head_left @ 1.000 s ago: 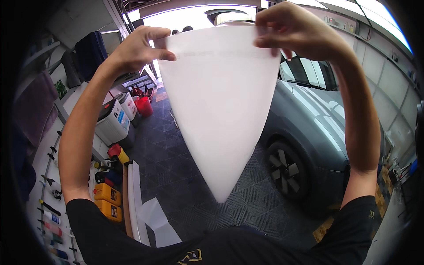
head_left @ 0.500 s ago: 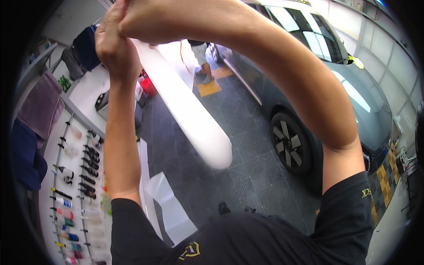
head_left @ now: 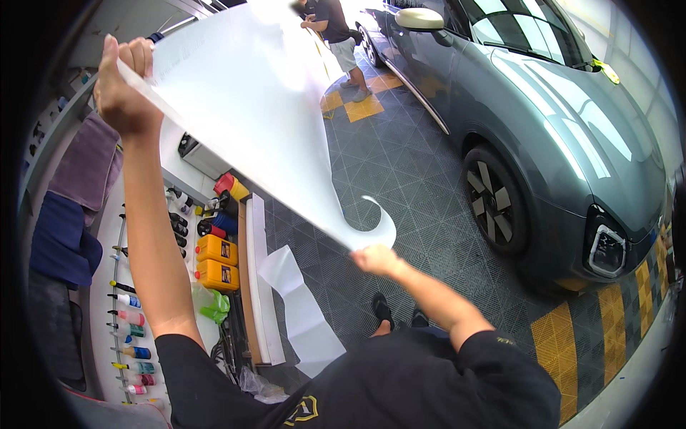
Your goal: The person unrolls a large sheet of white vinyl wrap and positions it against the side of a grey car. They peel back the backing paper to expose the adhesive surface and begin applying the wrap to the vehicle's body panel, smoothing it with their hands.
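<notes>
A large, glossy white sheet [head_left: 250, 114] stretches between my hands and runs away toward the far side, where its end is washed out by glare. Raised at the upper left, my left hand [head_left: 128, 89] is closed around the sheet's near edge, thumb up. My right hand [head_left: 376, 259] is low, near the middle of the view, and pinches the same edge close to a corner. Beyond those fingers the corner curls up into a hook. The edge slants down from my left hand to my right.
A grey-blue car [head_left: 543, 136] stands on the right, on dark tiles. Another person [head_left: 336, 36] is at the far end beside the sheet. On my left are yellow jugs [head_left: 216, 262], racked bottles [head_left: 136, 336] and a long carton [head_left: 257, 279]. A creased white piece [head_left: 304, 314] lies on the floor.
My hands were together at the upper left and have come apart. The right one has swung down with the edge, so the sheet is spread wide. More of the car shows.
</notes>
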Action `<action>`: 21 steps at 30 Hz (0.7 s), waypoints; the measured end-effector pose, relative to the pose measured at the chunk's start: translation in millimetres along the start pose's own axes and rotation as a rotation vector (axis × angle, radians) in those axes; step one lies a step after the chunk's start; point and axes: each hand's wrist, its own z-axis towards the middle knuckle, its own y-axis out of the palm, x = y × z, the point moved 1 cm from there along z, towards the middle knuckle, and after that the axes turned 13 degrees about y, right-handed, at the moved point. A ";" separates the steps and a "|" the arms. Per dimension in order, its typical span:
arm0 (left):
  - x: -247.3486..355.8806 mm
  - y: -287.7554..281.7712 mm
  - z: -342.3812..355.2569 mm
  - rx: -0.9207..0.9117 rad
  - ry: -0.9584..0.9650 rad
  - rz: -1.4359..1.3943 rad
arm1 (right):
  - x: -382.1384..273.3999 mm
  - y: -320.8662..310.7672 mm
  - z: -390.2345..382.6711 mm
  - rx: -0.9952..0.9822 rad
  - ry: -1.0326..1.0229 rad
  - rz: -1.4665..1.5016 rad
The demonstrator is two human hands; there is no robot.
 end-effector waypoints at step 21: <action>76.4 -1.3 -84.1 -0.026 0.319 0.108 | -4.9 92.8 -91.9 0.183 0.197 -0.130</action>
